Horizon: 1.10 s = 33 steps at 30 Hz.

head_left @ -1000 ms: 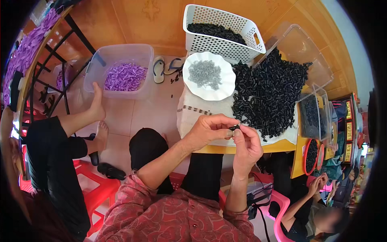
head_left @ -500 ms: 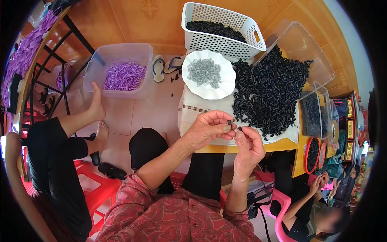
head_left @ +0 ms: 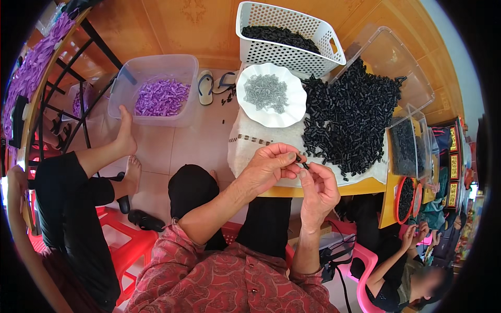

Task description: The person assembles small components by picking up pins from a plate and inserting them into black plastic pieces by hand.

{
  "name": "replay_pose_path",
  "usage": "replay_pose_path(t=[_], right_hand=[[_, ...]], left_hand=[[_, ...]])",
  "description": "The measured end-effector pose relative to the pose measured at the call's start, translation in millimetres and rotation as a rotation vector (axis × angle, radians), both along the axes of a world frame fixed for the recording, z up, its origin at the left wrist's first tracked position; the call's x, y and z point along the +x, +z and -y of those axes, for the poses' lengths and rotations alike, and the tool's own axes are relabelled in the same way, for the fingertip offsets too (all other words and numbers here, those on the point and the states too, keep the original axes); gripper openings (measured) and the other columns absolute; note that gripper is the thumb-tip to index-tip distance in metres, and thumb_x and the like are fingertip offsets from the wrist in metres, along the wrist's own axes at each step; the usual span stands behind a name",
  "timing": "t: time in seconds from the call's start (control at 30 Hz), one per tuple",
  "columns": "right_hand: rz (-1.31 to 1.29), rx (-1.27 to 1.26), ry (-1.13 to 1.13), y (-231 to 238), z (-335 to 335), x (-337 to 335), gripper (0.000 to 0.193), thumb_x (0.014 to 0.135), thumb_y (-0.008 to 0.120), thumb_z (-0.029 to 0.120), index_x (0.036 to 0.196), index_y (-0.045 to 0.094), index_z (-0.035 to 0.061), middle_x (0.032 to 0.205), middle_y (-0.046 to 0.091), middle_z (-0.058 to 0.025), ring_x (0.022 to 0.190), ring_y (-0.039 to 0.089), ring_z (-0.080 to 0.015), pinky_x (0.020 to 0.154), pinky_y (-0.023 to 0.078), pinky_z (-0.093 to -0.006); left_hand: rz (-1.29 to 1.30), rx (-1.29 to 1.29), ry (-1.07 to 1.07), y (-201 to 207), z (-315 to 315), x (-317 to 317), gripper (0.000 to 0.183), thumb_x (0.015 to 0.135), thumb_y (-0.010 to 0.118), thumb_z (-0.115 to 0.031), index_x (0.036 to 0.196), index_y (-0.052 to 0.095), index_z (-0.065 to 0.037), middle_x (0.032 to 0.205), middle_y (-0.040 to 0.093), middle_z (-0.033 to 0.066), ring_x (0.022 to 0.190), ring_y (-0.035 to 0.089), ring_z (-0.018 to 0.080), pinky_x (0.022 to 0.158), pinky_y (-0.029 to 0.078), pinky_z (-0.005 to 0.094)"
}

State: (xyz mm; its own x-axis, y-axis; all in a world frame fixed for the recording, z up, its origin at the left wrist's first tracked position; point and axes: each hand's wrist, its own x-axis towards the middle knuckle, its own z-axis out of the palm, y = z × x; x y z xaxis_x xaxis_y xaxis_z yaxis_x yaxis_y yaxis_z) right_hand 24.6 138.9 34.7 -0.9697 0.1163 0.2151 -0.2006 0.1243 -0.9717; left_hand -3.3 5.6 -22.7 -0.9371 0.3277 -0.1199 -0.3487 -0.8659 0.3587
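Above the table's near edge, my left hand (head_left: 270,168) pinches a small black cylindrical piece (head_left: 298,158) between thumb and fingers. Close beside it, my right hand (head_left: 319,190) has thumb and forefinger closed on another small black piece (head_left: 306,166). The two pieces are nearly end to end; whether they touch is too small to tell. Beyond my hands, a white scalloped plate (head_left: 289,112) carries a layer of small clear pieces (head_left: 266,93). Right of the plate, a large heap of black cylindrical pieces (head_left: 349,120) spreads over a white cloth (head_left: 242,156).
Behind the plate stands a white perforated basket (head_left: 287,60) of black pieces. Clear bins (head_left: 409,141) and a red tray (head_left: 404,201) line the right side. A tub (head_left: 156,65) of purple pieces sits on the floor. Other people sit left and lower right.
My right hand has shifted slightly left and up, bringing its black piece closer to the one in my left hand. The left hand's piece has tilted.
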Motion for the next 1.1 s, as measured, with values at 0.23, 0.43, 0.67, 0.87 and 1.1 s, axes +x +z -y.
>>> replay_pose_path(t=[0.23, 0.43, 0.67, 0.87, 1.1], right_hand=[[0.000, 0.028, 0.010, -1.8, 1.0, -0.9, 0.020, 0.080, 0.069, -0.006, 0.100, 0.063, -0.0021, 0.092, 0.060, -0.0034, 0.078, 0.054, -0.0062, 0.068, 0.044, -0.0178], [-0.014, 0.019, 0.029, -2.0, 2.5, -2.8, 0.018, 0.080, 0.068, -0.006, 0.097, 0.063, -0.0021, 0.096, 0.060, -0.0060, 0.078, 0.055, -0.0077, 0.067, 0.045, -0.0192], [-0.053, 0.257, 0.046, -17.4, -1.9, -13.9, 0.012, 0.080, 0.068, -0.004, 0.091, 0.065, -0.0011, 0.088, 0.060, -0.0057, 0.073, 0.057, -0.0089, 0.063, 0.047, -0.0219], [-0.055, 0.498, 0.086, -35.9, -1.6, -28.7, 0.015, 0.078, 0.066, -0.006, 0.091, 0.065, 0.0003, 0.086, 0.060, -0.0097, 0.068, 0.060, -0.0169, 0.061, 0.050, -0.0267], [-0.119, 0.642, 0.123, -26.0, 4.4, -48.9, 0.017, 0.079, 0.062, -0.008, 0.093, 0.064, -0.0001, 0.090, 0.061, -0.0108, 0.069, 0.061, -0.0179, 0.061, 0.049, -0.0287]], left_hand=[[0.024, -0.039, 0.042, 3.9, -1.0, 1.4, 0.017, 0.090, 0.062, -0.010, 0.104, 0.063, 0.000, 0.095, 0.067, 0.0108, 0.073, 0.064, 0.0136, 0.066, 0.055, 0.0254], [0.029, -0.073, 0.050, 0.6, -0.8, 1.6, 0.017, 0.090, 0.062, -0.012, 0.103, 0.063, -0.001, 0.094, 0.067, 0.0094, 0.073, 0.063, 0.0130, 0.065, 0.054, 0.0248], [0.057, -0.220, 0.200, 10.5, 7.4, -1.9, 0.015, 0.091, 0.062, -0.013, 0.101, 0.063, -0.002, 0.094, 0.067, 0.0102, 0.077, 0.066, 0.0139, 0.065, 0.054, 0.0255], [0.109, -0.294, 0.325, 8.7, 15.6, -4.9, 0.016, 0.092, 0.061, -0.013, 0.102, 0.062, -0.001, 0.092, 0.067, 0.0099, 0.074, 0.067, 0.0151, 0.063, 0.055, 0.0254], [0.204, -0.346, 0.374, 9.4, 21.4, -7.5, 0.019, 0.091, 0.062, -0.016, 0.102, 0.062, 0.000, 0.088, 0.065, 0.0086, 0.073, 0.067, 0.0151, 0.062, 0.056, 0.0257]])
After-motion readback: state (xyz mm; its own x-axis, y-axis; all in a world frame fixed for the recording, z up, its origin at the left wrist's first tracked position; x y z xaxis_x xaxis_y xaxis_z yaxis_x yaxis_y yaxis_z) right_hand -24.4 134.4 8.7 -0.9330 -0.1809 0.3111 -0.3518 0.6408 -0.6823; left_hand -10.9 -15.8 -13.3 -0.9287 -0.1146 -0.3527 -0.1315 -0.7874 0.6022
